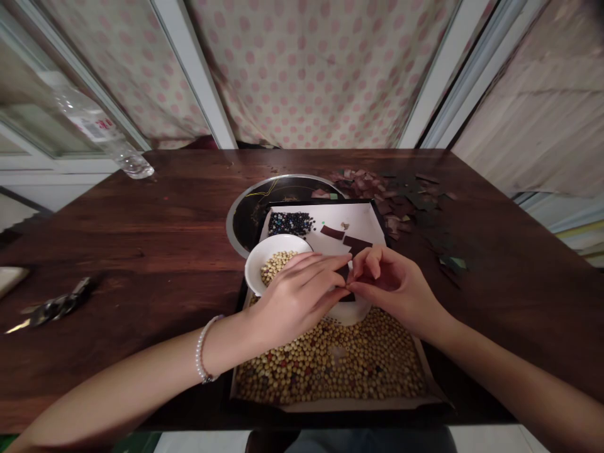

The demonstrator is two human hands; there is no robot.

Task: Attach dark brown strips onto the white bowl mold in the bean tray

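Observation:
My left hand (299, 286), with a beaded bracelet (202, 352) on its wrist, is closed in a pinch. Its fingertips meet those of my right hand (396, 286), also pinching; whatever they hold is too small to make out. Both hands are over a black-edged tray (325, 408) lined with white paper. Pale round beads (330, 371) fill its near part. A white bowl (253, 267) of similar beads stands beside my left hand. Beneath my fingers another white bowl (353, 314) is partly hidden. Dark brown strips (333, 233) lie just beyond, near small black beads (290, 223).
Under the tray's far end sits a round dark pan (243, 217) with a metal rim. Brown and green scraps (401, 198) are strewn at the back right. A plastic bottle (99, 126) and keys (56, 305) are on the left of the wooden table (155, 251).

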